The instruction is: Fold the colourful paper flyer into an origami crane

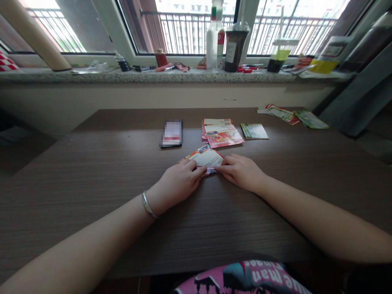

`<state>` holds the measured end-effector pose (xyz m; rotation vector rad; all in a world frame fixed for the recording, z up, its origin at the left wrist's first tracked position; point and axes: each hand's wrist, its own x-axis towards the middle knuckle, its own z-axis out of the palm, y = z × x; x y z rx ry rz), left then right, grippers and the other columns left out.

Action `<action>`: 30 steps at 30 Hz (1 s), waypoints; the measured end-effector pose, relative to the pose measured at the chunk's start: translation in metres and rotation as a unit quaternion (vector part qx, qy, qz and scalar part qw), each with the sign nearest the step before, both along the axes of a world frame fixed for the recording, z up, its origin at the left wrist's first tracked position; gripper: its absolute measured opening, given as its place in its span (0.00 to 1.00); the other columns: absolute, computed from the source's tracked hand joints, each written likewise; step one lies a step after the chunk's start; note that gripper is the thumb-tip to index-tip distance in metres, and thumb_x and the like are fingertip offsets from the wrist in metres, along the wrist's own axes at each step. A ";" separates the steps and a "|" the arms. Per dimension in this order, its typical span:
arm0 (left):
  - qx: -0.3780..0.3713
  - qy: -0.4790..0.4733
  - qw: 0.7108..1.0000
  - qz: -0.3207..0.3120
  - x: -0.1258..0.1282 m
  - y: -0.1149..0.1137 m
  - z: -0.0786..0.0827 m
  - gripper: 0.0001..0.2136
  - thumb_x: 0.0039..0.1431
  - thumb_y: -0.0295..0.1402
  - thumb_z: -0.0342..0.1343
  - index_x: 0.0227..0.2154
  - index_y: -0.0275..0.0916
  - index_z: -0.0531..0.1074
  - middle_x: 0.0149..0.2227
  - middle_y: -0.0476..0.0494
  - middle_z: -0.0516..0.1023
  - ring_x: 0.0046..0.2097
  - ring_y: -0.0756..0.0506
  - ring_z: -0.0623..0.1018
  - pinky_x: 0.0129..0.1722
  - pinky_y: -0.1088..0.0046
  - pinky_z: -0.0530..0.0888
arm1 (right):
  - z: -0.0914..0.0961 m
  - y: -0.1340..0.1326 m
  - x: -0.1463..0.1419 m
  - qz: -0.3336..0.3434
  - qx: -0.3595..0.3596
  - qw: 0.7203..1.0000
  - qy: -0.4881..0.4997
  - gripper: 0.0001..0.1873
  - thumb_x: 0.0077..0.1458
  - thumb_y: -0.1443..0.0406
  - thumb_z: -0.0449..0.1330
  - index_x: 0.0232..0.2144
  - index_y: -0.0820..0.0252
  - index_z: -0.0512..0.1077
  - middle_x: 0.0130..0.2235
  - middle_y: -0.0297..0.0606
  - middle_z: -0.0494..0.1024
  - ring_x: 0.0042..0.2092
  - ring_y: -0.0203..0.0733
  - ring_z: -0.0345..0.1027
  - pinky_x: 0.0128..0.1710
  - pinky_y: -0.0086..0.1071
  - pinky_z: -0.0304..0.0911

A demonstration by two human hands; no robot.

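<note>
A printed paper leaflet (pixel 207 158), white with a red and orange border, lies on the table between my hands. Its near edge looks turned up into a narrow folded strip. My left hand (pixel 180 177), with a silver bangle at the wrist, holds the leaflet's left side, thumb on the strip. From the right, my right hand (pixel 240 170) pinches the other end of that edge with bent fingers. Just beyond lies a loose stack of similar red and white leaflets (pixel 225 136). My fingers hide both ends of the held leaflet.
On the brown table (pixel 122 171) a phone (pixel 171 133) lies left of the stack. To the right are a small green and white paper pile (pixel 255 131) and several coloured paper strips (pixel 283 113). Bottles and cups crowd the windowsill (pixel 183 76) behind.
</note>
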<state>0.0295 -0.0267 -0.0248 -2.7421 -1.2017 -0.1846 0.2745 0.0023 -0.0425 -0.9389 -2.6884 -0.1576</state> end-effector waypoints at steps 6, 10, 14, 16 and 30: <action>0.004 0.038 0.999 0.019 -0.003 0.000 0.001 0.17 0.68 0.36 0.44 0.57 0.46 0.67 0.47 0.37 0.71 0.51 0.39 0.72 0.49 0.58 0.74 | -0.003 0.004 0.001 -0.008 -0.031 0.998 0.048 0.12 0.62 0.65 0.54 0.42 0.58 0.77 0.41 0.40 0.79 0.42 0.43 0.69 0.43 0.35 0.63; -0.001 0.054 0.998 0.030 -0.003 -0.001 0.002 0.18 0.68 0.34 0.44 0.58 0.47 0.66 0.48 0.37 0.71 0.50 0.39 0.72 0.47 0.60 0.75 | -0.002 0.005 0.002 -0.018 -0.029 0.998 0.044 0.11 0.62 0.66 0.54 0.40 0.59 0.77 0.40 0.40 0.79 0.42 0.43 0.69 0.43 0.35 0.63; -0.003 0.072 0.996 0.043 0.000 -0.002 0.003 0.20 0.66 0.30 0.45 0.60 0.48 0.63 0.48 0.37 0.71 0.46 0.40 0.74 0.43 0.61 0.76 | 0.001 0.002 0.002 -0.032 -0.020 0.999 0.011 0.12 0.62 0.66 0.54 0.41 0.57 0.78 0.40 0.39 0.78 0.40 0.43 0.69 0.41 0.35 0.63; 0.001 0.076 0.996 0.041 0.001 -0.003 0.003 0.20 0.67 0.30 0.45 0.59 0.47 0.64 0.47 0.38 0.71 0.45 0.40 0.74 0.42 0.61 0.76 | 0.003 0.000 0.001 -0.039 -0.013 0.999 -0.011 0.13 0.62 0.66 0.54 0.42 0.56 0.78 0.41 0.39 0.78 0.41 0.43 0.69 0.40 0.35 0.62; 0.003 0.050 0.998 0.042 0.000 -0.004 0.003 0.17 0.66 0.30 0.46 0.56 0.45 0.68 0.44 0.38 0.72 0.45 0.41 0.73 0.44 0.62 0.76 | 0.019 -0.011 -0.003 -0.088 -0.029 0.990 -0.105 0.13 0.64 0.65 0.51 0.42 0.58 0.76 0.39 0.40 0.77 0.40 0.42 0.69 0.34 0.32 0.59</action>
